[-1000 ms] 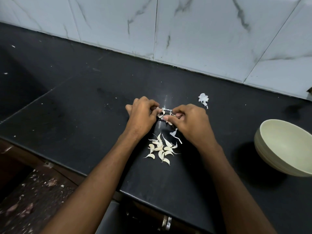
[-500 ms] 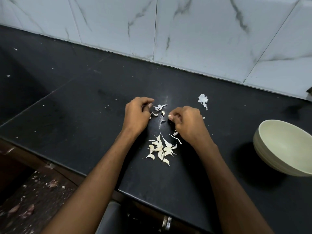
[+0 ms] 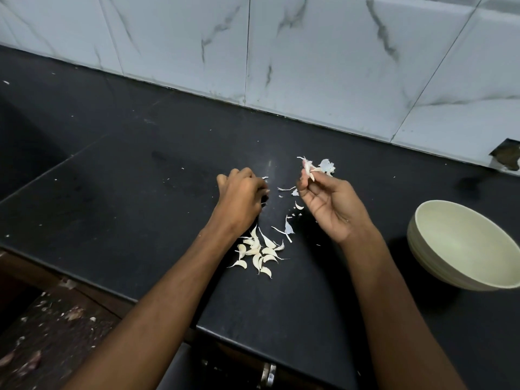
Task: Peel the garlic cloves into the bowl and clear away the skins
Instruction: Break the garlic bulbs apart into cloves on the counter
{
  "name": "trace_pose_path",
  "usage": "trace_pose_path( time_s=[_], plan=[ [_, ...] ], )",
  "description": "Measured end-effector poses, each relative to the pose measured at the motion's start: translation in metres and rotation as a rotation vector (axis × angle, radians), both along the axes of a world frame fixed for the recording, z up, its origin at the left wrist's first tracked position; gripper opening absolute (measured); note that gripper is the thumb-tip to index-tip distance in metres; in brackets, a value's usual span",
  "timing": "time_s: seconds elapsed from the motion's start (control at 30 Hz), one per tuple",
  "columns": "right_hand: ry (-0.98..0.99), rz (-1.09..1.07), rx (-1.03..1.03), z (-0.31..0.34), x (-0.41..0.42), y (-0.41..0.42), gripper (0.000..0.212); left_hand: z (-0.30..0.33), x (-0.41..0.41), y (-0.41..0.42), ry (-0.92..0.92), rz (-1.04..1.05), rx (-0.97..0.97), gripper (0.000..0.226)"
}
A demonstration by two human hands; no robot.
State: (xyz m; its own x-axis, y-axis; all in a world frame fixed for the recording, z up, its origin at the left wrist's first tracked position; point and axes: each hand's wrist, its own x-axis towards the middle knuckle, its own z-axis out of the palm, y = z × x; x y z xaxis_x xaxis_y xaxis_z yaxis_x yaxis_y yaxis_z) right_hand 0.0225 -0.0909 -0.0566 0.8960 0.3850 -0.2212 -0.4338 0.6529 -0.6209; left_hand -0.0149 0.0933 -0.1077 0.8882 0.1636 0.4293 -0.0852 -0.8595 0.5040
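Pinching a garlic clove (image 3: 309,170) with papery skin trailing from it, my right hand (image 3: 332,208) is raised palm-up above the black counter (image 3: 140,220).

My left hand (image 3: 239,199) rests knuckles-up on the counter with fingers curled under; I cannot tell from here whether they hold anything, since the fingertips are hidden beneath the hand. A pile of cloves (image 3: 257,253) lies just below that wrist, partly covered by it. Loose skins (image 3: 287,229) are scattered between the hands, and a larger scrap of skin (image 3: 327,165) sits right behind the held clove, hard to separate from it. The pale bowl (image 3: 461,246) stands well apart to the right, its far edge cut off by the frame.
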Motion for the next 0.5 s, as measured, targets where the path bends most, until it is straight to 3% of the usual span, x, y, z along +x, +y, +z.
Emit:
trace_pose_path(
  time_s=[0.13,0.2,0.3,0.43,0.5],
  plan=[
    [0.062,0.042,0.103,0.002,0.000,-0.009,0.033,0.004,-0.003,0.004,-0.162,-0.036,-0.155,0.012],
    [0.037,0.019,-0.002,0.002,0.002,-0.012,0.028,0.010,-0.006,0.005,-0.228,-0.044,-0.332,0.010],
    [-0.115,-0.065,-0.418,-0.004,0.008,-0.015,0.024,0.017,-0.009,0.008,-0.254,-0.014,-0.643,0.006],
    [-0.661,-0.128,-1.332,-0.018,0.013,-0.023,0.027,0.015,-0.008,0.020,-0.228,0.009,-0.896,0.024],
    [-0.760,-0.084,-1.456,-0.020,0.010,-0.025,0.024,0.016,-0.011,0.024,-0.200,0.038,-0.953,0.021]
  ],
)
